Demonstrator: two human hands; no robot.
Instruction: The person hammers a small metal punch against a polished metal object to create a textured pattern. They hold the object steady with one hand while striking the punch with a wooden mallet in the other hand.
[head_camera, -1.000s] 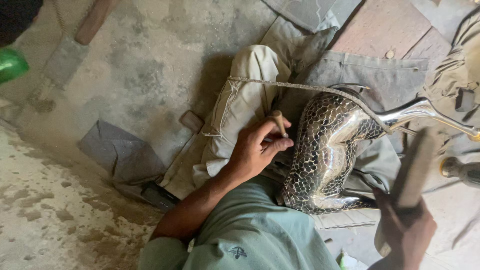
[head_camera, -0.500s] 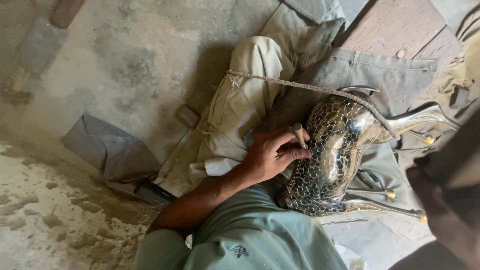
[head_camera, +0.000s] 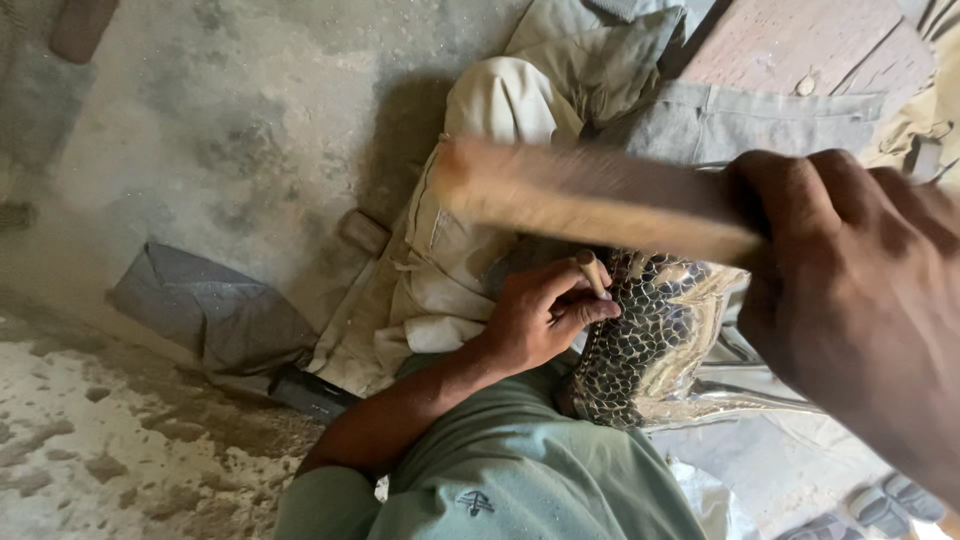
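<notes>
My left hand (head_camera: 545, 315) grips a small punch (head_camera: 591, 272), its tip set on a shiny metal figure (head_camera: 655, 345) covered in a scale pattern, which lies across my lap. My right hand (head_camera: 850, 290) fills the right of the view, close to the camera, and holds a wooden mallet (head_camera: 585, 200). The mallet stretches leftward, blurred, just above the punch. My beige trouser leg (head_camera: 470, 210) extends away beneath it.
A dusty concrete floor (head_camera: 240, 120) lies to the left. A folded grey cloth (head_camera: 205, 310) rests beside my leg, and a small wooden block (head_camera: 362, 232) sits by my knee. Grey fabric (head_camera: 740, 120) and a wooden board (head_camera: 800, 40) lie at the upper right.
My right hand has swung the mallet up from the lower right and across, over the punch. My left hand has stayed on the punch against the figure.
</notes>
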